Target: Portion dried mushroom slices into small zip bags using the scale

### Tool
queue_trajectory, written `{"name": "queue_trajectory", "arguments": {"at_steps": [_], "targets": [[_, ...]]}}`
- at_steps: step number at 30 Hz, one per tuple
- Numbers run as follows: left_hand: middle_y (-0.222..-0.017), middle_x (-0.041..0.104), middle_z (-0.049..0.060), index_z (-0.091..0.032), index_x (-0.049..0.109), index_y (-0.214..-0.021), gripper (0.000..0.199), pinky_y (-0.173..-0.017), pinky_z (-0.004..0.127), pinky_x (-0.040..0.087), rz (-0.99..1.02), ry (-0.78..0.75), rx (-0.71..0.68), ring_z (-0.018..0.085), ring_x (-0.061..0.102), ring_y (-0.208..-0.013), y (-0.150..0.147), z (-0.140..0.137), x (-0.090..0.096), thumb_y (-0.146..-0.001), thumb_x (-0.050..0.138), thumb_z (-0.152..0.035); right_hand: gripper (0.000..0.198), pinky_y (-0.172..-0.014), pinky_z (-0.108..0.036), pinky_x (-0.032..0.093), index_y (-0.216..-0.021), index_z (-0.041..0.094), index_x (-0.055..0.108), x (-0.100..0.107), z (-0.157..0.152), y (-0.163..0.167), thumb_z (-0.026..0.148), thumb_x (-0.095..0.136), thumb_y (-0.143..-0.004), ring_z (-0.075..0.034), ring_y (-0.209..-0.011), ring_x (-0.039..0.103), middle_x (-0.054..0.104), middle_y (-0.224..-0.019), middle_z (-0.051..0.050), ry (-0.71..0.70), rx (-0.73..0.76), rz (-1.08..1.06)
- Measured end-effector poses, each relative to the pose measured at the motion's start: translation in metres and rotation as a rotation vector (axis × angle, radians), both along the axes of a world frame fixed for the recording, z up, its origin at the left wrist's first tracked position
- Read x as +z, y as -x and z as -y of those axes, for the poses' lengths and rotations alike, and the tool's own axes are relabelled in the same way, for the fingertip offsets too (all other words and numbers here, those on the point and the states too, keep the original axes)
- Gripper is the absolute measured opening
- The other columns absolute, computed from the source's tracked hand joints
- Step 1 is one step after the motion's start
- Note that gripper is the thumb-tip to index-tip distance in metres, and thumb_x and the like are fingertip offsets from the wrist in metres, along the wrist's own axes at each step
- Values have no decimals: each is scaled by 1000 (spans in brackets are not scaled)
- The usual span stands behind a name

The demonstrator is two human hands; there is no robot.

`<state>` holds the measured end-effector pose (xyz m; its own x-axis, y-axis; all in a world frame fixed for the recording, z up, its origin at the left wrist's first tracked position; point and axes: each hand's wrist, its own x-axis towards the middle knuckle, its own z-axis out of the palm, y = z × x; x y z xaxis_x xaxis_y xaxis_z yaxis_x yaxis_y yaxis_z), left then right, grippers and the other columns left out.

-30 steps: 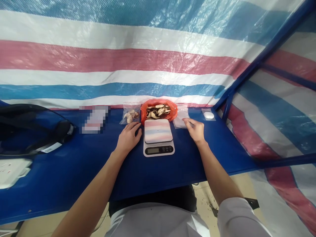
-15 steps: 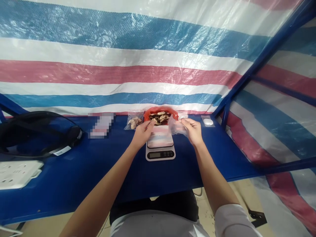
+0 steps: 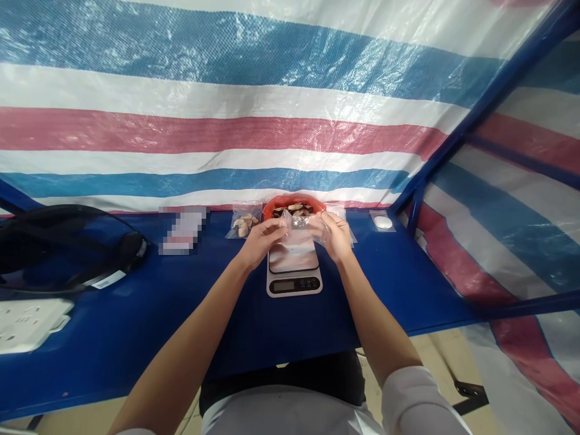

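thin, glossy, see-through plastic bag [image 3: 299, 223], limp and creased, held up over the white scale [image 3: 294, 273]. pinched by left hand [image 3: 261, 241] at one side, right hand [image 3: 338, 236] at the other, forearms [image 3: 200, 326] converging. below, flat plate [image 3: 293, 257] shiny with striped reflections; just beyond, crinkled red bag [image 3: 270, 206] of curled, dried slices [image 3: 296, 208]; around, smooth blue worktop [image 3: 181, 302].

Makeshift work booth; wider premises undetermined. Walls: striped red, white and blue plastic sheeting [image 3: 217, 133], with blue frame bars [image 3: 489, 96]. Fittings: blue worktop [image 3: 113, 338], digital scale [image 3: 294, 286], white power strip [image 3: 31, 325]; pale tiled floor [image 3: 444, 347] below.
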<state>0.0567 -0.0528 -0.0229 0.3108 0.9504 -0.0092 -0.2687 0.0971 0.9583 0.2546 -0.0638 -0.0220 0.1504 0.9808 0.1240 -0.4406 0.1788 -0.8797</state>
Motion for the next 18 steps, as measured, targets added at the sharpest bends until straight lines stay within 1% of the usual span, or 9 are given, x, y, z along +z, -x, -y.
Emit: {"name": "queue_trajectory", "arguments": {"at_steps": [3,6,8,11,14,18], "targets": [[-73,68,-1,-17,73,-88,41,-61,25,53,-24,-77,140,12,62,-65,6,-6,-4,-60,92,-41,44,-63,-30,64,-84,22,72,-6,-2,-5,58,86,-64,-26,-89,79,79,-86,-5,29,25,55],[-66,66,-2,-17,76,-88,39,-55,22,47,-113,-194,193,10,56,-57,14,-15,2,-63,89,-44,46,-66,-30,64,-92,22,73,-1,-2,-9,62,80,-71,-26,-90,79,80,-93,-5,27,96,127],[-70,69,0,-17,78,-93,41,-54,24,46,-200,-249,183,10,54,-56,20,-20,10,-65,87,-46,45,-66,-28,63,-99,23,74,7,-4,-10,61,76,-77,-23,-91,78,80,-100,-6,-2,148,209],[-76,72,3,-17,80,-94,41,-56,25,46,-354,-313,104,12,56,-59,29,-28,23,-67,85,-48,42,-66,-24,61,-107,23,73,21,-11,-7,58,72,-83,-19,-90,77,80,-102,-6,-46,212,370],[-75,74,3,-20,82,-93,35,-61,27,50,-498,-382,24,15,61,-63,36,-35,34,-71,83,-47,41,-66,-25,62,-112,24,72,32,-22,0,53,74,-83,-18,-87,76,79,-100,-5,-75,265,492],[-79,77,3,-23,83,-91,28,-67,28,54,-603,-444,-35,18,67,-71,40,-41,46,-71,83,-43,38,-60,-24,61,-115,25,72,37,-36,8,46,74,-84,-17,-81,75,77,-100,-4,-120,307,596]]}}
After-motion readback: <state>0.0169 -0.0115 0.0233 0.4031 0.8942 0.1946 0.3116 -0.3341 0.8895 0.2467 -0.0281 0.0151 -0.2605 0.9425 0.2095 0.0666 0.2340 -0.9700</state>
